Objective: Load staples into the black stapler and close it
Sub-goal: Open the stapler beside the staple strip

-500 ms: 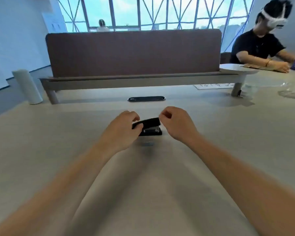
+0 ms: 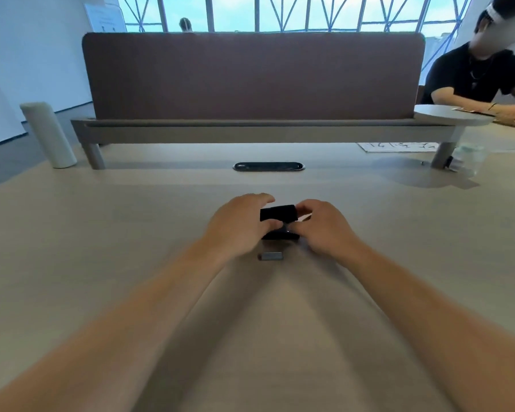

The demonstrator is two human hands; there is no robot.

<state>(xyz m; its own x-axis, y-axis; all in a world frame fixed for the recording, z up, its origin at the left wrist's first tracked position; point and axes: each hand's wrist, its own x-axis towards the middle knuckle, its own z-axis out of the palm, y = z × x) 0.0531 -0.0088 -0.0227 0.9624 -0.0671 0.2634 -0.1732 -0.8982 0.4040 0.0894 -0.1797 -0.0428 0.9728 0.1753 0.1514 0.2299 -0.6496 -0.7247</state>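
The small black stapler (image 2: 279, 221) sits out on the middle of the pale wooden table (image 2: 101, 248), well in from every edge, with its top arm lifted clear of the base so the two halves gape apart. The left hand (image 2: 238, 224) is curled around the stapler's left end, thumb in the gap under the raised arm and fingers over the back. The right hand (image 2: 324, 230) is closed loosely on the right end, its fingertips pinching the lifted arm. Just beside the stapler, on the side toward the person, a short grey metal strip of staples (image 2: 270, 256) lies flat on the wood, touching neither hand. Further off, an oval black cable slot (image 2: 268, 166) is set into the tabletop before a brown fabric divider screen (image 2: 250, 75). A white cylinder (image 2: 48, 135) stands near the far-left corner.
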